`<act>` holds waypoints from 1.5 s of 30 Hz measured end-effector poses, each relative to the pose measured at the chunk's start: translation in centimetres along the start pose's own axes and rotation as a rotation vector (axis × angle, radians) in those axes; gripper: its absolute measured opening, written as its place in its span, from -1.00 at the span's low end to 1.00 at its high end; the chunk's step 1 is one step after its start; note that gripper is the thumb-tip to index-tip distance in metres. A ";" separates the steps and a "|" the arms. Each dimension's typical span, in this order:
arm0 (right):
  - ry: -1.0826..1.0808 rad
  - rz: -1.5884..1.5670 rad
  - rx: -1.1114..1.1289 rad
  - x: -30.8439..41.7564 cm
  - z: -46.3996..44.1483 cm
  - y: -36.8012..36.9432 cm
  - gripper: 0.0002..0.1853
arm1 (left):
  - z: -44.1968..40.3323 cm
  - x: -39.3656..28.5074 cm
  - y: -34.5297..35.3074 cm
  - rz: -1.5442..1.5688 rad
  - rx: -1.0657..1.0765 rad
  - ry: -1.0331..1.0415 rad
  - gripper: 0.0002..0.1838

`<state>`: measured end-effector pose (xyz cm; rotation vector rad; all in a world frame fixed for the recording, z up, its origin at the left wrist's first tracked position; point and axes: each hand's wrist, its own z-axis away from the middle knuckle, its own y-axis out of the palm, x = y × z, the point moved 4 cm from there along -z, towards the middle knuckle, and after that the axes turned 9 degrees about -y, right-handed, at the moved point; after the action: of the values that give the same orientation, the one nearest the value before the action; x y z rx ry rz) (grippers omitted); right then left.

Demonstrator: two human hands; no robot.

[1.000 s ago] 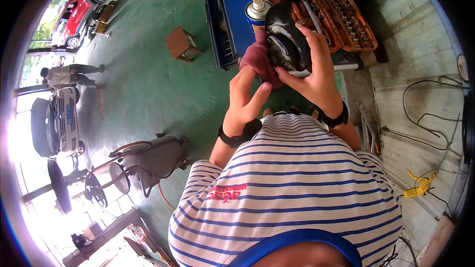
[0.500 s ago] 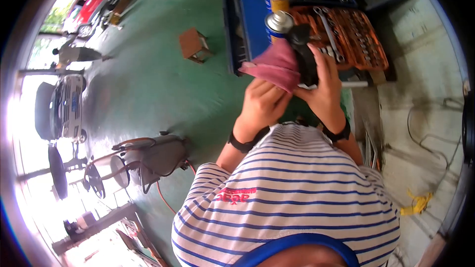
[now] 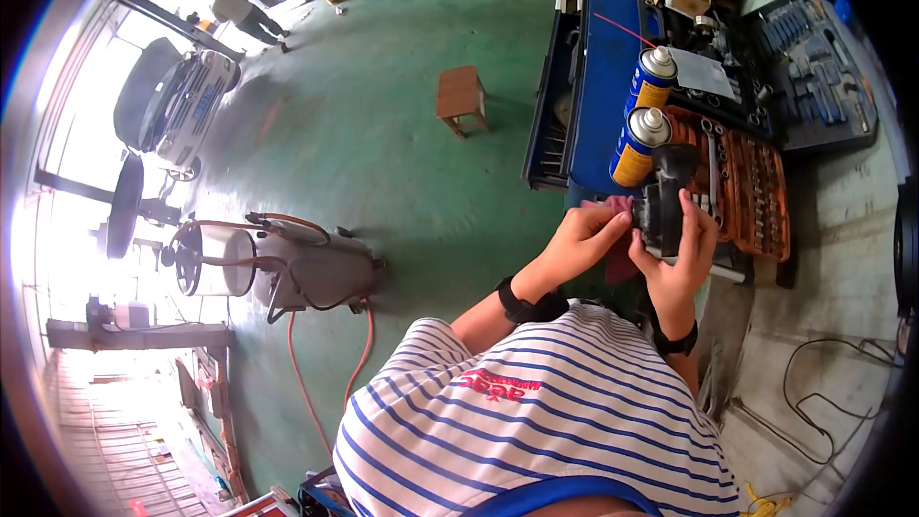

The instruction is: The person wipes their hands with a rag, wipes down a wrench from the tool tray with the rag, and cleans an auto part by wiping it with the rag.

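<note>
My left hand [image 3: 583, 247] is closed on a dark red cloth [image 3: 622, 263], which is pressed against the left side of a black part [image 3: 661, 215]. Part of the cloth hangs below the fingers. My right hand [image 3: 678, 263] grips the same black part from the right, fingers along its side and thumb near its lower end. Just beyond the part stand two blue and yellow spray cans [image 3: 634, 148] on a blue cart top [image 3: 605, 86]. An orange socket set case [image 3: 756, 191] lies open to the right of the part.
A wooden stool [image 3: 460, 94] stands on the green floor. A grey tank [image 3: 321, 268] with hoses is at the left. Another person [image 3: 245, 14] is far off near a silver car [image 3: 191, 105]. A grey tool case [image 3: 814, 72] lies at the back right.
The view has swung left, so the hands and cart appear further right. The cloth, earlier spread over the part's side, is now bunched in my left hand. My right hand keeps hold of the part.
</note>
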<state>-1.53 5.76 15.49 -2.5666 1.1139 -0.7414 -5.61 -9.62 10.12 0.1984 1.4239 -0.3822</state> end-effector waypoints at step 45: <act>0.835 -0.978 -0.054 -3.3 3.5 1.1 -0.32 | 2.9 -4.2 0.1 -0.664 -0.002 0.813 -0.70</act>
<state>-2.21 7.55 10.97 -2.8033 -0.1485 -2.1239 -3.35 -10.01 14.69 -0.1582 2.2887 -0.9106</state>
